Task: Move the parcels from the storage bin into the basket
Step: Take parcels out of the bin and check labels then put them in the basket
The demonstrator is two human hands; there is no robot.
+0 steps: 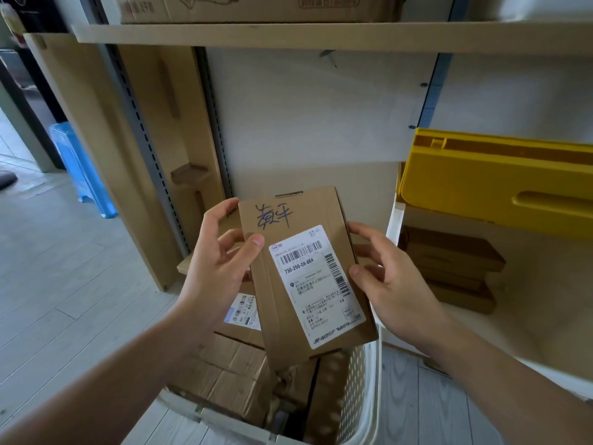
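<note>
I'm holding a flat brown cardboard parcel point(305, 271) in front of me, above the white perforated basket point(356, 390) at the bottom of the head view. Its long axis runs away from me and leans a little to the left: the far short edge points up toward the white back panel of the shelf point(321, 36), the near short edge hangs down over the basket's contents. Its broad face is turned up to the camera.

That face carries blue handwritten characters near the far end and a white shipping label point(316, 285) with barcodes and the number 730-250-08-864, set slightly askew across the middle and near half. Fold seams run lengthwise along the left side of the cardboard.

My left hand point(221, 264) grips the parcel's left long edge, thumb pressed on top, the other fingers curled behind. My right hand point(388, 281) holds the right long edge, thumb at the rim beside the label and index finger stretched along the edge farther up.

Inside the basket lie other cardboard parcels point(231, 374), one with a white label point(245, 311) showing just beneath my left wrist.

To the right stands a white storage bin point(396, 216) with a yellow flap point(494, 181) raised, and brown boxes point(449, 268) stacked inside. A blue plastic stool point(80, 168) stands on the floor at far left.
</note>
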